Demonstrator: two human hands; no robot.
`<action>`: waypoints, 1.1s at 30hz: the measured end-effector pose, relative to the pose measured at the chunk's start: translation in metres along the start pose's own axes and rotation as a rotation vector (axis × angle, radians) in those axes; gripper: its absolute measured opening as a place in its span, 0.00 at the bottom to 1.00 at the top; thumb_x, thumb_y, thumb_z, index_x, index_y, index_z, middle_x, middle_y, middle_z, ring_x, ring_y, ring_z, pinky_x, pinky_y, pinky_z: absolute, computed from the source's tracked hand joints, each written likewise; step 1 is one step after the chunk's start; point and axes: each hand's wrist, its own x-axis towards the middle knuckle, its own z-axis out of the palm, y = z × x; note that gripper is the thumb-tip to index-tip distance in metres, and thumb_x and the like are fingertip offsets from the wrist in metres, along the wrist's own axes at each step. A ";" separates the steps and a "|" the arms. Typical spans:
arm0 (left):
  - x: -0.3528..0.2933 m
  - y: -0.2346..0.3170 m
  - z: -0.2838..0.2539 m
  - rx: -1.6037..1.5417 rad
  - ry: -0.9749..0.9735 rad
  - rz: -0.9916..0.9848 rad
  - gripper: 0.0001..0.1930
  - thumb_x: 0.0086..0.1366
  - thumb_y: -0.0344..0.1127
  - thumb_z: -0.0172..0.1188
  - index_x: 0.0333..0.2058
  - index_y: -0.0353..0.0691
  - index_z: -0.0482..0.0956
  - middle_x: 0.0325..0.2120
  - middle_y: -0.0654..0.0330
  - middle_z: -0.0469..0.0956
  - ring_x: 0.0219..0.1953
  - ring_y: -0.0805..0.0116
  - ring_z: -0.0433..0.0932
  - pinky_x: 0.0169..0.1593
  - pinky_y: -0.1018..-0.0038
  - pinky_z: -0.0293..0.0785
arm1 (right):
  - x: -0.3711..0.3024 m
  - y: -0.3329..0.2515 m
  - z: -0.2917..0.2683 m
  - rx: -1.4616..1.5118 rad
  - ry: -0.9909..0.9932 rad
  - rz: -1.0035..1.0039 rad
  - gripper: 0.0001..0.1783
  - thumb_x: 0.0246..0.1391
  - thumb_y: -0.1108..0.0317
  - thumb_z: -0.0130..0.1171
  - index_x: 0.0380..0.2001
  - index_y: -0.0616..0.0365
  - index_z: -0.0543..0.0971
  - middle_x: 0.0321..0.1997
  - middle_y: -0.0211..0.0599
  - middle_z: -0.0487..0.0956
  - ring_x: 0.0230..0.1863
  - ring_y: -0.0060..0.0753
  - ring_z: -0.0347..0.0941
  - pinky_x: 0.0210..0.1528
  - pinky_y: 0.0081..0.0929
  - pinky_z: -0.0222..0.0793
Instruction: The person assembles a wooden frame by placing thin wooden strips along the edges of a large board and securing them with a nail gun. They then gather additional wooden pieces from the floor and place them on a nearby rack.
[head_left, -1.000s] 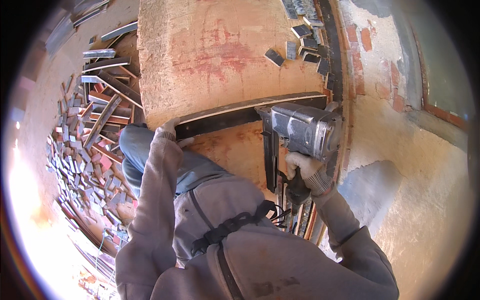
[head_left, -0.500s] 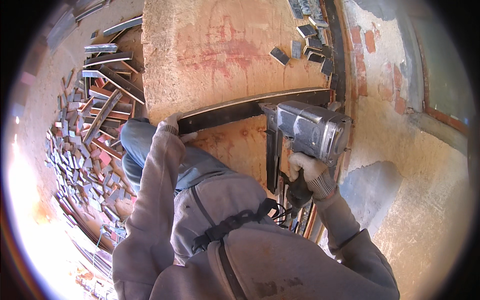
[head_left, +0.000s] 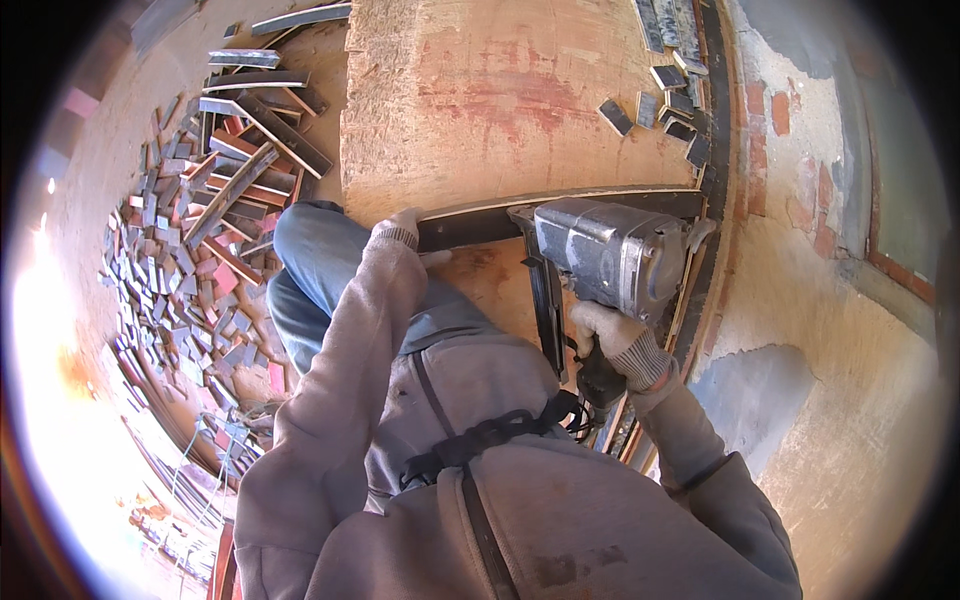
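Observation:
A long dark-faced wooden strip (head_left: 465,228) lies across the plywood panel, its pale edge on the far side. My gloved left hand (head_left: 402,226) grips the strip's left end, with the thumb on the near side. My gloved right hand (head_left: 612,338) is wrapped round the black handle of a grey nail gun (head_left: 600,250). The gun's nose meets the strip a short way right of my left hand, and its dark magazine (head_left: 547,310) points back toward me. The gun body hides part of the strip's middle.
The plywood panel (head_left: 460,150) carries several small dark offcuts (head_left: 647,108) at its far right. Longer strips (head_left: 265,135) and a heap of small blocks (head_left: 190,290) cover the floor at left. A worn plaster wall (head_left: 800,150) with bare brick stands at right.
The nail gun has moved left along the strip, closer to my left hand. My left hand still grips the strip's end. The whole view has shifted, putting the panel further right.

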 end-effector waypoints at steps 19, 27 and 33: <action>0.051 -0.049 0.054 -0.568 -0.041 -0.089 0.18 0.57 0.27 0.75 0.47 0.39 0.83 0.41 0.61 0.87 0.41 0.72 0.83 0.41 0.71 0.85 | -0.002 -0.019 0.032 -0.236 -0.058 0.110 0.18 0.69 0.63 0.53 0.26 0.61 0.81 0.18 0.32 0.77 0.27 0.25 0.76 0.39 0.28 0.73; 0.018 -0.007 0.049 -1.268 0.076 -0.467 0.13 0.73 0.39 0.58 0.46 0.36 0.82 0.42 0.51 0.84 0.41 0.56 0.85 0.36 0.65 0.90 | -0.010 -0.030 0.039 0.031 0.041 0.069 0.11 0.63 0.62 0.59 0.32 0.58 0.81 0.19 0.29 0.75 0.22 0.26 0.71 0.30 0.29 0.68; 0.031 -0.017 0.050 -0.856 0.023 -0.273 0.10 0.61 0.26 0.71 0.42 0.38 0.86 0.38 0.57 0.86 0.37 0.68 0.85 0.36 0.69 0.88 | -0.002 -0.025 0.042 -0.188 -0.103 0.135 0.15 0.67 0.63 0.54 0.31 0.62 0.82 0.19 0.33 0.77 0.25 0.26 0.74 0.36 0.28 0.70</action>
